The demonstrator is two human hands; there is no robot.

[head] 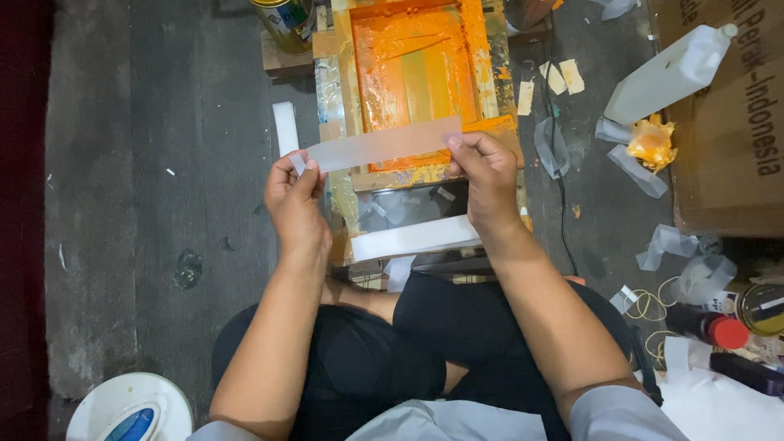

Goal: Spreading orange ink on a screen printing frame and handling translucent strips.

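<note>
Left hand (pixel 296 196): raised over the floor, thumb and fingers pinched together on the left end of a translucent strip (pixel 384 144).
Right hand (pixel 487 175): thumb and fingertips clamped on the right end of the same strip, palm turned toward the wearer.
Strip: long, frosted and pale, stretched flat between the two hands, its right end a little higher than its left; it hangs above the near edge of the screen frame.
Screen frame (pixel 347 90): a wooden printing frame lying on the floor straight ahead, its mesh and edges smeared with orange ink (pixel 384 57).
White bar (pixel 412 238): a long white piece lying below the frame's near edge, just in front of the person's knees.
White stick (pixel 285 126): a narrow white piece on the floor just left of the frame, beside the left hand.
Floor (pixel 147 163): dark grey, worn, with small scraps scattered on it.
Right side: a white plastic jug (pixel 665 75) leaning on a cardboard box (pixel 727 139), with an orange-stained rag (pixel 651 144) and loose clear tape scraps (pixel 645 173) beside it.
Near right: a red-capped bottle (pixel 709 327) and rubber bands (pixel 649 306).
Far edge: a paint tin (pixel 284 16).
Lower left: a white round lid (pixel 126 406).
</note>
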